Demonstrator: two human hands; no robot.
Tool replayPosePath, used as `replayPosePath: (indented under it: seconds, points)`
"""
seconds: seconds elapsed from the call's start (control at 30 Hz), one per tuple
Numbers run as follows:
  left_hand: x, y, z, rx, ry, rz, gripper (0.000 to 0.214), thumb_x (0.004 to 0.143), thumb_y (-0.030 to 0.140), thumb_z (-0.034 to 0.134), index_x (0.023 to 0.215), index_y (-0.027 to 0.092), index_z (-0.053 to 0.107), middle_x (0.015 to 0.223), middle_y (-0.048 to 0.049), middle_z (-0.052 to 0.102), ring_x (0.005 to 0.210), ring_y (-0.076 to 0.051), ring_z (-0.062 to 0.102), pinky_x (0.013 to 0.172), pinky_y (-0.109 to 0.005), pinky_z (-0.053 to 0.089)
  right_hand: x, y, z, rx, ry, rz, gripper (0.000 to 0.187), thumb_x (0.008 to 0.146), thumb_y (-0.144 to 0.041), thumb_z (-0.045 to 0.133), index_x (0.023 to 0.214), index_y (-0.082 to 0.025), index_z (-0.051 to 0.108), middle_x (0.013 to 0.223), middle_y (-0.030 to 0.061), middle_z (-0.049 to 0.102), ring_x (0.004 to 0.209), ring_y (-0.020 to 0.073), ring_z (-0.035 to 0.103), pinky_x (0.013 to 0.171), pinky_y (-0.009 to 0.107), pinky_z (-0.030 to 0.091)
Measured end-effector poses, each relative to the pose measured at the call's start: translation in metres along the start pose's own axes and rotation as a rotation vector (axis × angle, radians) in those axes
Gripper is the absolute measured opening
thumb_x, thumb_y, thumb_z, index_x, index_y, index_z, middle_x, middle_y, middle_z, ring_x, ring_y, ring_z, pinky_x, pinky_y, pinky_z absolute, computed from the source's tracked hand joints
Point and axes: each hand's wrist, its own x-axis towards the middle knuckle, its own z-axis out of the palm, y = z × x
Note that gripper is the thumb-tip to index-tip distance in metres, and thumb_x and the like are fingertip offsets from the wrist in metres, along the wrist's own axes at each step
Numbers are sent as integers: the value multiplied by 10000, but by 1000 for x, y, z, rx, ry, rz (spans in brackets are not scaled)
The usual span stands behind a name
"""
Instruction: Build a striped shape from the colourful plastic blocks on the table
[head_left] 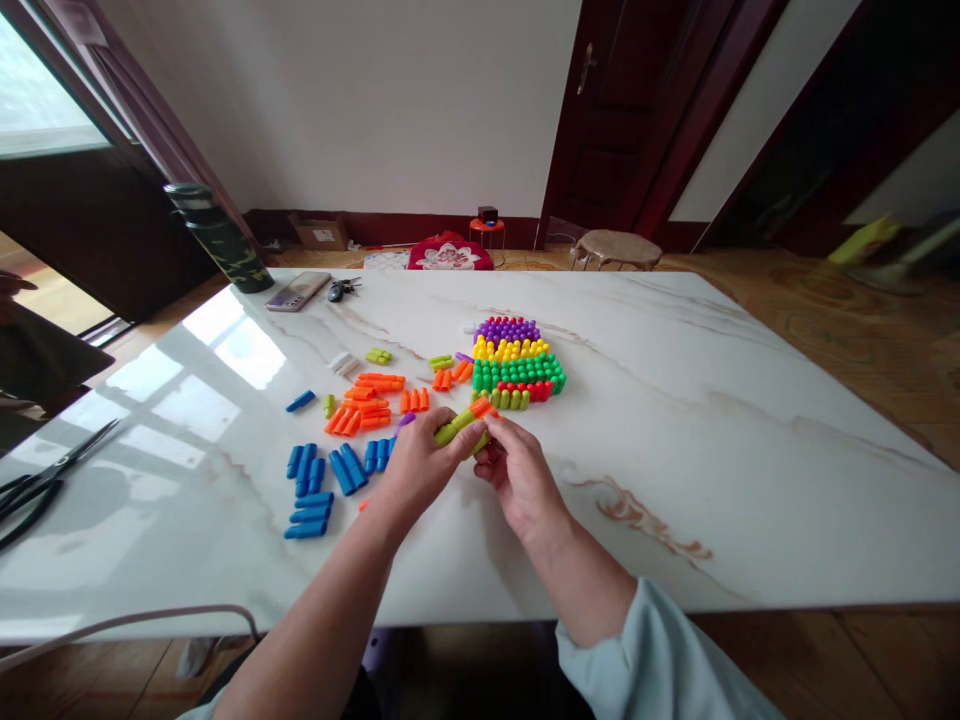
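Note:
My left hand (427,452) is closed around yellow-green plastic tube pieces (454,427) that look like marker caps. An orange tube piece (481,407) sticks out at their far end. The fingertips of my right hand (521,470) pinch at the orange end, and a bit of yellow-green shows beneath them. Just beyond my hands stands a block of upright pieces (517,372) in rows of green, yellow, purple, red and yellow-green. Left of my hands lie loose orange pieces (360,408) and blue pieces (309,515), several of each. My palms hide part of what I hold.
Black scissors (52,475) lie at the left on the marble-patterned table (675,400). A camouflage flask (221,240), a phone (298,291) and keys (343,289) are at the far left. White pieces (343,364) lie behind the orange ones. A cable (150,617) crosses the front left edge.

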Motion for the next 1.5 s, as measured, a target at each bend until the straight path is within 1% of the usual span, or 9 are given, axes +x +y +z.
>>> replayPosePath:
  seconds: [0.13,0.27,0.4,0.57,0.67,0.83,1.0,1.27,1.5]
  points:
    - [0,-3,1,-182,-132,-47,440,753,578,617,598,176,530,536,41,449,505,-98,381,469,-221,264,-1,-3,0,-23,-44,15,328,673,-444,732,725,-185,538,569,-82,415,475,44,343,396,153,224]
    - [0,-5,2,-293,-203,-74,501,800,634,533,605,173,542,526,30,457,466,-89,367,440,-216,258,0,-3,-1,-66,-11,-54,335,670,-438,742,694,-181,528,513,-99,356,446,35,293,394,153,209]
    - [1,-3,2,-462,-149,-161,529,790,678,504,648,171,554,555,16,501,429,-80,371,408,-206,273,4,-5,-2,-27,58,-78,320,650,-423,754,712,-170,569,517,-81,436,441,34,333,383,150,241]
    - [1,1,2,-682,-57,-224,530,763,679,548,889,169,609,688,1,565,438,-59,378,388,-171,244,6,-6,-5,-2,94,-64,325,642,-423,755,771,-163,610,580,-48,549,455,45,417,407,165,355]
    - [2,2,1,-698,-34,-251,535,763,680,540,875,162,619,637,2,560,417,-56,356,388,-167,212,5,-5,-6,-14,87,-49,307,644,-405,751,772,-175,594,567,-55,542,453,51,429,403,166,352]
    - [0,5,-2,-665,-133,-260,539,776,686,503,782,161,630,558,-4,542,398,-61,320,395,-185,168,3,-6,-5,-98,63,-93,283,670,-386,734,781,-176,580,545,-68,503,436,49,395,389,168,315]
    - [-1,7,-3,-665,-181,-231,504,741,667,569,678,168,608,539,5,511,411,-69,327,395,-201,170,-2,-10,-1,-169,43,-133,295,662,-392,732,801,-173,593,538,-71,502,414,52,382,383,188,315]
    - [5,-1,1,-653,-44,-267,521,716,661,622,763,141,625,592,13,516,395,-31,316,366,-169,193,4,-14,-7,-90,141,-179,245,683,-358,711,790,-183,577,578,-54,553,432,57,440,384,175,352]
    - [1,6,7,-653,43,-227,485,563,524,802,855,152,694,636,-1,591,514,-93,505,433,-181,393,-4,-10,-1,-156,-37,-67,290,704,-379,711,878,-170,611,721,8,669,579,130,631,525,252,536]
